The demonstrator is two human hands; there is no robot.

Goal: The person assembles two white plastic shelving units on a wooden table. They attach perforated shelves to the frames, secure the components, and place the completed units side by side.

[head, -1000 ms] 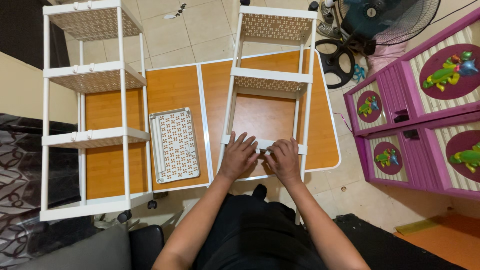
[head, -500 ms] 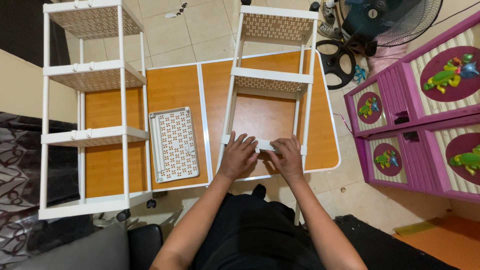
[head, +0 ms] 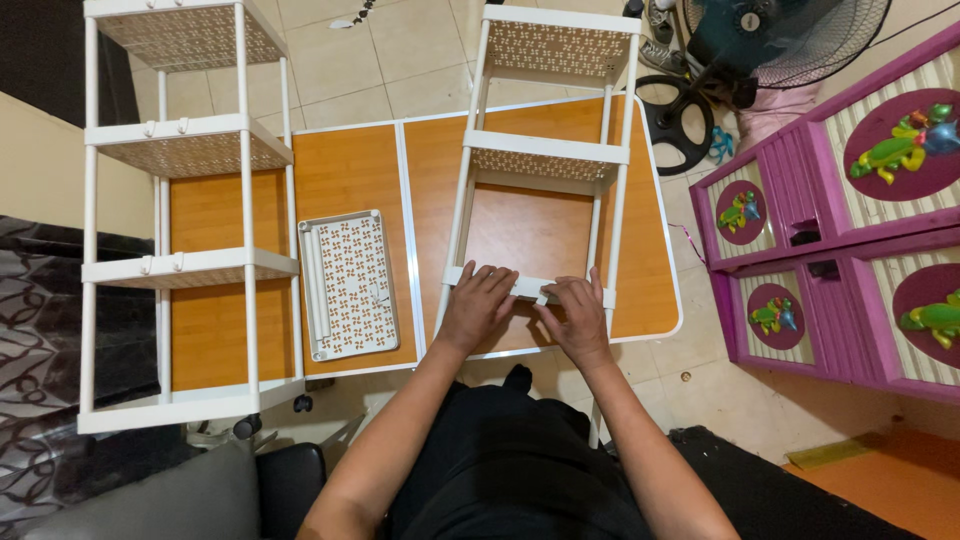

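- Compared with half a second ago, both hands have crept a little farther up onto the white crossbar (head: 527,287); the left hand (head: 476,305) now lies with its fingers (head: 490,280) flat over the bar, and the right hand (head: 578,312) has curled its fingers more closely around it.
- Left fingers are spread fairly wide, pressed on the bar; right fingers are narrow, pinching the bar's near edge.
- The crossbar is the nearest rung of the unfinished white rack (head: 545,150), which lies across the right half of the worktop (head: 350,170).
- That rack is smooth white plastic: thin round posts and flat trays pierced with a small repeating pattern.
- A loose perforated shelf panel (head: 348,285), rectangular with a raised rim, lies flat on the worktop left of the hands.
- The worktop is orange wood-grain with a pale metal border and centre seam.
- A finished white rack (head: 170,250) of the same make lies along the left.
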